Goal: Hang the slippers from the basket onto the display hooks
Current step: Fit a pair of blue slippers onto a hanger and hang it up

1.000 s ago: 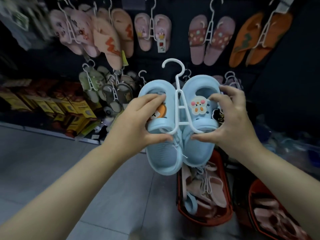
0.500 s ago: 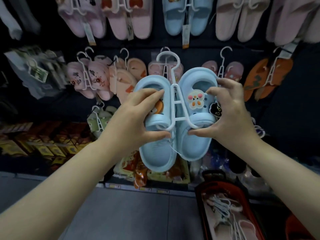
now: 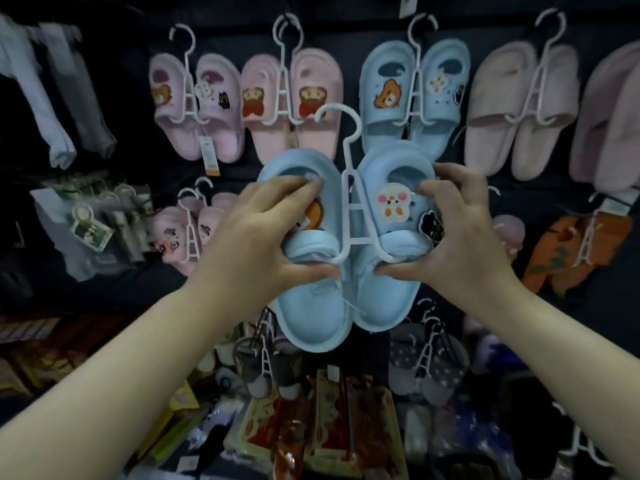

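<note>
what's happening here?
A person holds a pair of light blue slippers, clipped on a white hanger, up in front of the display wall. The left hand grips the left slipper and the right hand grips the right one. The hanger's hook is free, not yet on a display hook. A matching blue pair hangs just behind.

A shop: tagged slipper pairs (image 3: 196, 109) on a display wall
</note>
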The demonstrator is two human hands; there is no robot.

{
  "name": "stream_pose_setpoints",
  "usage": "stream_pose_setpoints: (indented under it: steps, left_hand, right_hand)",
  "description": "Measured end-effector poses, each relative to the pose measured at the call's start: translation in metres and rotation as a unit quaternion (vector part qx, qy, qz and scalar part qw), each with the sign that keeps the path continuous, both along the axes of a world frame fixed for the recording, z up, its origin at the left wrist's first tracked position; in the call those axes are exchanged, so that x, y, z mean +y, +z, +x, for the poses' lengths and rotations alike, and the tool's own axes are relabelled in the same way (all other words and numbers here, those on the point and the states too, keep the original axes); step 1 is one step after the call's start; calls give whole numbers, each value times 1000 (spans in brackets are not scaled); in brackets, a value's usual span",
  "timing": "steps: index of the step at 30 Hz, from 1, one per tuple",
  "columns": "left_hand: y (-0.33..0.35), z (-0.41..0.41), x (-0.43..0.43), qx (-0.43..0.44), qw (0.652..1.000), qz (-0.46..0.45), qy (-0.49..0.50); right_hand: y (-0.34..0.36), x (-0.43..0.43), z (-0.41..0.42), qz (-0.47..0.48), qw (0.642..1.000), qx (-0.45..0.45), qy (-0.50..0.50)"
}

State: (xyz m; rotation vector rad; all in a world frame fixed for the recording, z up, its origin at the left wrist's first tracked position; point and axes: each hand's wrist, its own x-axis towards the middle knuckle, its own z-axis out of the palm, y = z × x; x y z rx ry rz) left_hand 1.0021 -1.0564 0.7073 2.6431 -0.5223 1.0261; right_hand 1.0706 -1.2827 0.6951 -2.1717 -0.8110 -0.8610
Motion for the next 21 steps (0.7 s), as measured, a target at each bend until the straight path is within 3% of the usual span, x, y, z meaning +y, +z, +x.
stream_pose_setpoints:
  steps: [6,10,21]
  left_hand:
    - [39,53,32,-54,997,25,-46]
    - [79,88,45,-45,995,56,-75]
    - [128,191,18,-109,985,100,-94]
  right_hand:
    - [27,28,33,42,999,-16,-26]
    - [53,39,54,67,996,-16,-65]
    - [89,20,136,82,986,-71,-127]
